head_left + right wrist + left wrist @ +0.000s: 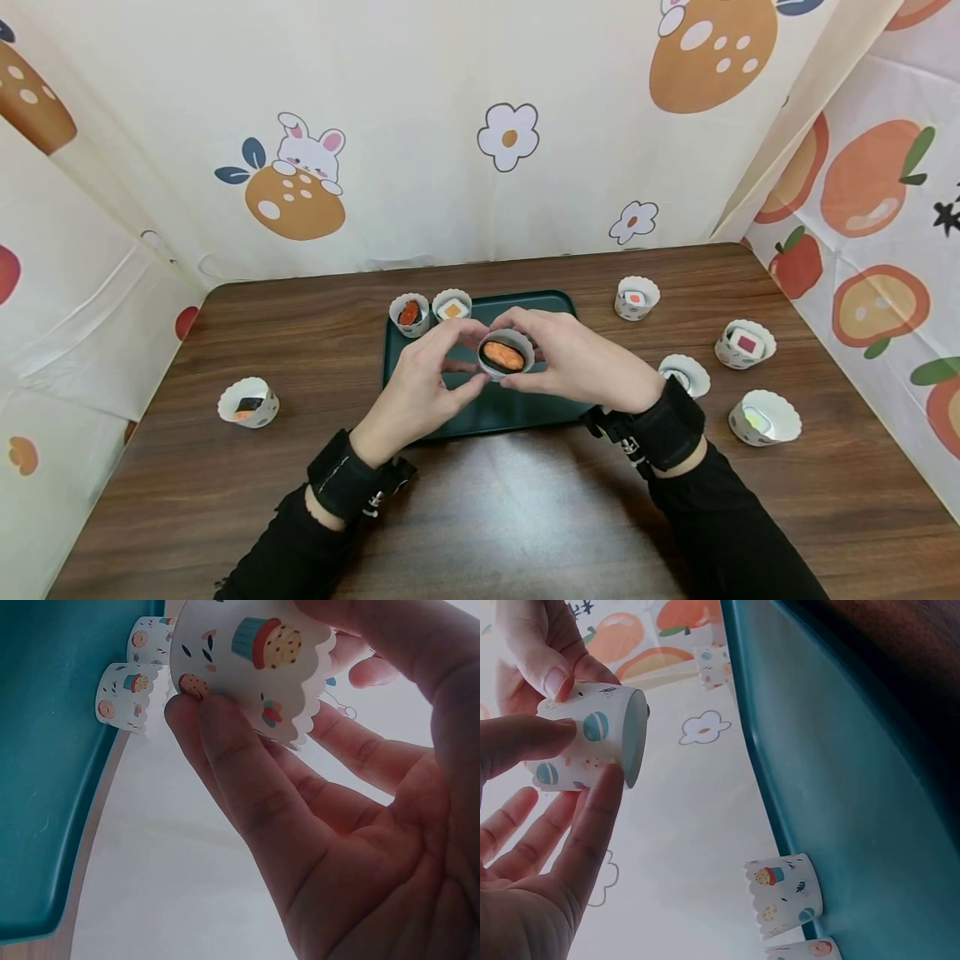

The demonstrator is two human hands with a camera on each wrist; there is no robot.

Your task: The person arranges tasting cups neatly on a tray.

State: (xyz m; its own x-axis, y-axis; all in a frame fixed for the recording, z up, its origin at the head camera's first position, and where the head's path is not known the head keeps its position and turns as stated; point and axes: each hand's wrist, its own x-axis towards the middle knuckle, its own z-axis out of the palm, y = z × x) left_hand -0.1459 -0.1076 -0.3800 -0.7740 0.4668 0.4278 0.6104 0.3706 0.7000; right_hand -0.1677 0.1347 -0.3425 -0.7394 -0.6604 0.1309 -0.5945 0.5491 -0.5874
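Observation:
Between both hands a printed paper baking cup [507, 356] is held over the green tray [487, 411]. Inside it lies an orange-topped piece of sushi [503, 357] with a dark wrap. My left hand [425, 379] pinches the cup's left side with thumb and finger. On the other side, my right hand [577, 358] grips it likewise. The left wrist view has the cup [592, 739] tipped sideways, pale base visible. In the right wrist view, fingertips press the cup's printed wall [240, 667].
At the tray's back left corner stand a cup with red-topped sushi [409, 315] and a cup with a yellow-centred piece [452, 307]. Another cup [248, 403] sits far left. Several cups stand to the right, including one near the back [636, 298] and one in front [765, 418].

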